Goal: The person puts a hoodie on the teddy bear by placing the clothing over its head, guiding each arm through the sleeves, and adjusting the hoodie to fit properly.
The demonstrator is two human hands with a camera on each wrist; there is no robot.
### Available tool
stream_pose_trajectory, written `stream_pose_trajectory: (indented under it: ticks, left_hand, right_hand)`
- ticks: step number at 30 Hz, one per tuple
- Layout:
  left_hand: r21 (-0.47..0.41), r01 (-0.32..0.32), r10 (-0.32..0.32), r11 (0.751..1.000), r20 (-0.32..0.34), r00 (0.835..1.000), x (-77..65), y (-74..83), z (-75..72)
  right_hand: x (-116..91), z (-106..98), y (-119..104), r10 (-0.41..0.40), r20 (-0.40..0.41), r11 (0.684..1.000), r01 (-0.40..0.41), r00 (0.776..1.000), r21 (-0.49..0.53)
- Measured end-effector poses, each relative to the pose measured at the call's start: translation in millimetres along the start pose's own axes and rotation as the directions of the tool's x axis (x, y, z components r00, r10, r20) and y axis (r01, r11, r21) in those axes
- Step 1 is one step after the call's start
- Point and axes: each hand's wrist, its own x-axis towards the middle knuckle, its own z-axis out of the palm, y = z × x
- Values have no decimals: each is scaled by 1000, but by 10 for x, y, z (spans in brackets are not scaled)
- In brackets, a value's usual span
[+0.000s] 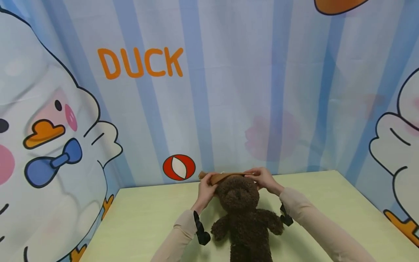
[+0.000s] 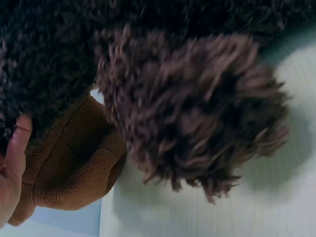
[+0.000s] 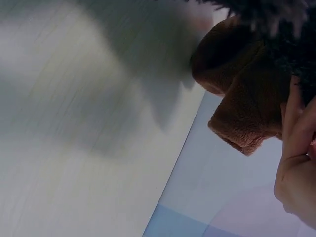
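A dark brown curly-furred teddy bear (image 1: pixel 248 227) is held upright at the table's middle, its face towards me. Across the top of its head lies a lighter brown fleece piece, perhaps a doll's garment (image 1: pixel 226 177); its full shape is hidden. My left hand (image 1: pixel 206 191) pinches this cloth at the left side of the head. On the other side, my right hand (image 1: pixel 265 180) pinches its right end. In the left wrist view, folds of the fleece garment (image 2: pixel 74 163) hang behind the bear's fur. Loose corners of the garment (image 3: pixel 247 111) show in the right wrist view.
The pale yellow table (image 1: pixel 147 214) ends just behind the bear. A blue striped curtain (image 1: pixel 229 91) with printed ducks and lettering rises at its back and sides. Black wrist straps (image 1: pixel 202 234) sit at both sleeves.
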Motion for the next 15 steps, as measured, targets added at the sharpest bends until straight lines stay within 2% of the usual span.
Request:
stream_pose_trajectory:
  ticks: [2, 4, 8, 9, 11, 13, 15]
  left_hand:
    - [-32, 27, -27, 999, -15, 1000, -8, -20, 11]
    - [-117, 80, -81, 990, -1, 997, -19, -81, 21]
    - [-282, 215, -210, 935, 46, 977, -60, -273, 69]
    - [-287, 231, -223, 930, 59, 973, -70, -327, 84]
    - [-256, 242, -230, 936, 80, 970, -90, -413, 106]
    - [-231, 231, -210, 945, 110, 971, -106, -475, 106]
    - [-260, 235, -194, 937, 175, 965, -122, -511, 85]
  right_hand:
    - [-10, 0, 4, 17, -8, 1000, -17, 1000, 21]
    - [-30, 12, 19, 18, -32, 999, -17, 999, 32]
    - [-71, 63, 66, 13, -85, 1000, -11, 996, 30]
    - [-81, 76, 76, 17, -100, 1000, -14, 995, 24]
    - [-102, 94, 98, 24, -123, 1000, -24, 992, 3]
    - [-126, 103, 113, 39, -137, 999, -39, 990, 4]
    - [-150, 107, 120, 68, -153, 998, -67, 986, 16]
